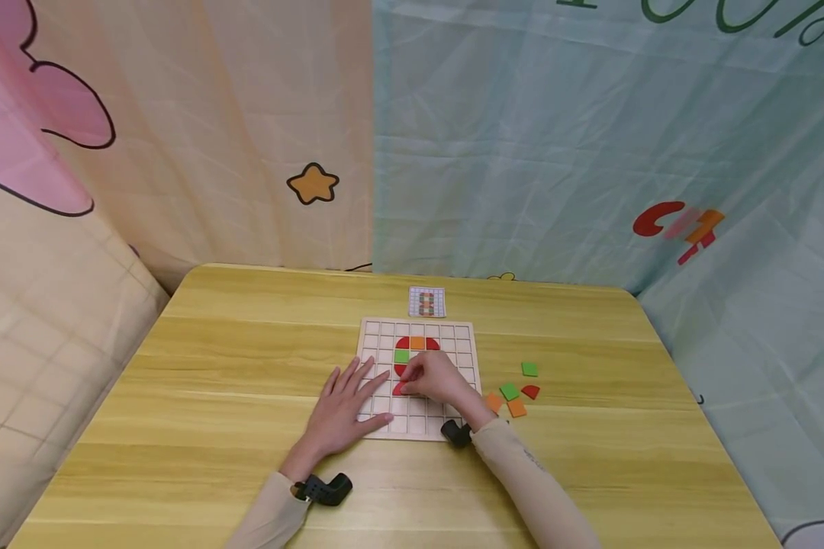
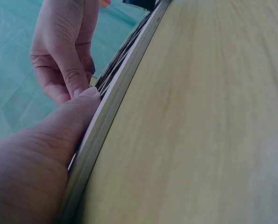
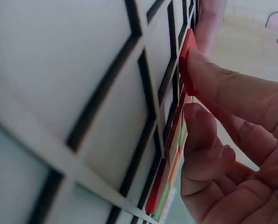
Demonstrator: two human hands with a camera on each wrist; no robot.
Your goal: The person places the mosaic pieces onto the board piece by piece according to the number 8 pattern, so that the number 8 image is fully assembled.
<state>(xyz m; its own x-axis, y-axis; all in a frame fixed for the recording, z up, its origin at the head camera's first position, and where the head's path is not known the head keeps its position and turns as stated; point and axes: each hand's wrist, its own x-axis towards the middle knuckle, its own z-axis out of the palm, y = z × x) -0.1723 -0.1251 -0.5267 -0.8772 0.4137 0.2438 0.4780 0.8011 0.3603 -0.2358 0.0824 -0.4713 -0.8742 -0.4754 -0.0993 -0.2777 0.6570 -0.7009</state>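
Note:
A white grid board [image 1: 412, 425] lies on the table. My left hand [image 1: 343, 408] rests with spread, straight fingers over the board's left edge, its thumb along the surface. Over the middle of the board, my right hand [image 1: 436, 379] pinches a red quarter-circle tile [image 3: 187, 63] with its thumb and fingers, and the tile stands tilted against the grid. Further up the board sit placed tiles: an orange square [image 1: 417, 343], a green square [image 1: 401, 356] and red quarter-circles [image 1: 432, 344]. My right hand hides part of this pattern.
Right of the board lie loose tiles: green squares [image 1: 529, 369], orange squares [image 1: 516, 409] and a red quarter-circle [image 1: 531, 392]. Behind the board is a small pattern card [image 1: 427, 302]. The wooden table [image 1: 247, 328] reaches back to printed curtains [image 1: 522, 152].

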